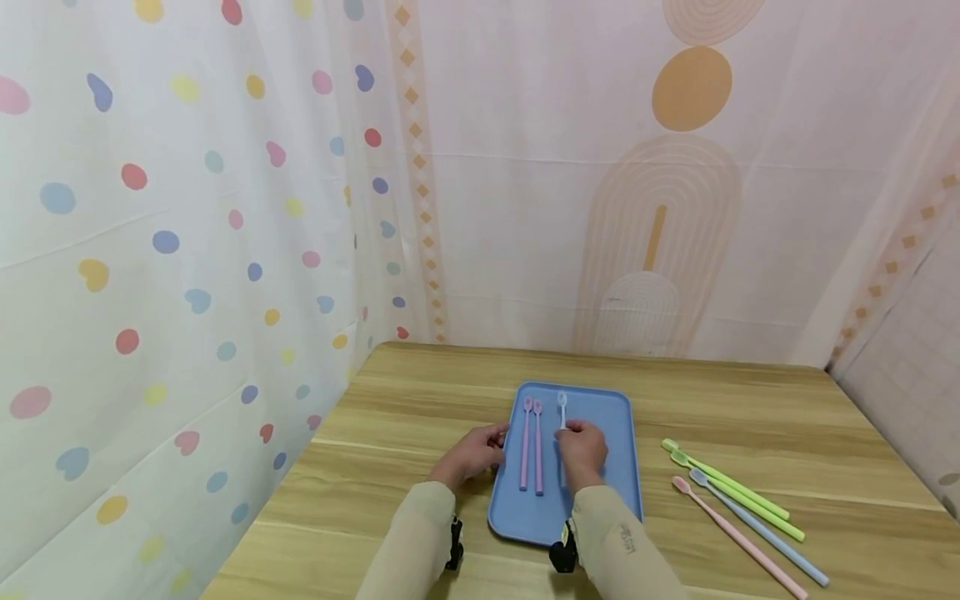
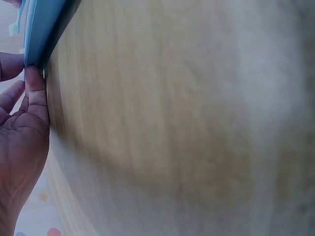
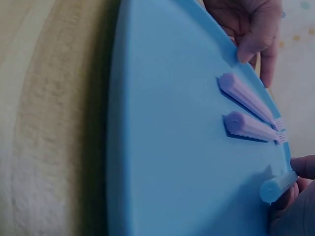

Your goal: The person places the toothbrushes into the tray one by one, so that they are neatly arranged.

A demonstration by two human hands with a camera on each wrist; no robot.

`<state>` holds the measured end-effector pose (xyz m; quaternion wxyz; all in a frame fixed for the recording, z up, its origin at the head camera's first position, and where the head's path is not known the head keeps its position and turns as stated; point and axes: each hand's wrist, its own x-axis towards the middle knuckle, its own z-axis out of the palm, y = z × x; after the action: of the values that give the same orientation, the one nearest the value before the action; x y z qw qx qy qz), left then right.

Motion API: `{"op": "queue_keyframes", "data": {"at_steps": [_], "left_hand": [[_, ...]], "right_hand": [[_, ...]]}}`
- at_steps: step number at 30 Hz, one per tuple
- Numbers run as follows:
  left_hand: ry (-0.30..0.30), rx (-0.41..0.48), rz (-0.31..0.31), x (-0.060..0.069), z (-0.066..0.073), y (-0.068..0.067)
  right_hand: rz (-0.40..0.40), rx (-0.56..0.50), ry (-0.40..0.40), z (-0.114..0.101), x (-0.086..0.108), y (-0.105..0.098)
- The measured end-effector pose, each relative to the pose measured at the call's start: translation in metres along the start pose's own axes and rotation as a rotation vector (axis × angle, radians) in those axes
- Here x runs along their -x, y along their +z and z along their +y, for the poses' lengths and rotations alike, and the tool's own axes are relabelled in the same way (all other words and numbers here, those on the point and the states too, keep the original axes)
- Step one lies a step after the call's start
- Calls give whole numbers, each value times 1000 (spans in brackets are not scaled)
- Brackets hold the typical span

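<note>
While the left hand (image 1: 476, 452), probably steadying, pinches the tray (image 1: 611, 417) at nine o'clock, the right hand (image 1: 584, 452) pinches a blue toothbrush (image 3: 278, 187).

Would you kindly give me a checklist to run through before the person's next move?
1. Left hand holding the blue tray by its edge: ok.
2. Right hand free for another pick: not ok, it pinches a pale blue toothbrush.
3. Held toothbrush lying fully on the tray: cannot tell.
4. Two purple toothbrushes within the rim: ok.
5. Loose toothbrushes visible right of the tray: ok, two green toothbrushes, one blue toothbrush and one pink toothbrush.
</note>
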<state>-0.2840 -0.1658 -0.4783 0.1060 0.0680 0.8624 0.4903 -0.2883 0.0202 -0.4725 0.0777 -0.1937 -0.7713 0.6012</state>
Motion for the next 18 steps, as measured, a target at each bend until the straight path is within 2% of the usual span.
{"op": "queue_keyframes", "data": {"at_steps": [11,18], "left_hand": [[-17,-1,-3,2,0,-1],[1,11,-13,3,1,-2]], "right_hand": [[-32,88,-30,-3,7,10],[-52,130,-60,-4,11,12]]}}
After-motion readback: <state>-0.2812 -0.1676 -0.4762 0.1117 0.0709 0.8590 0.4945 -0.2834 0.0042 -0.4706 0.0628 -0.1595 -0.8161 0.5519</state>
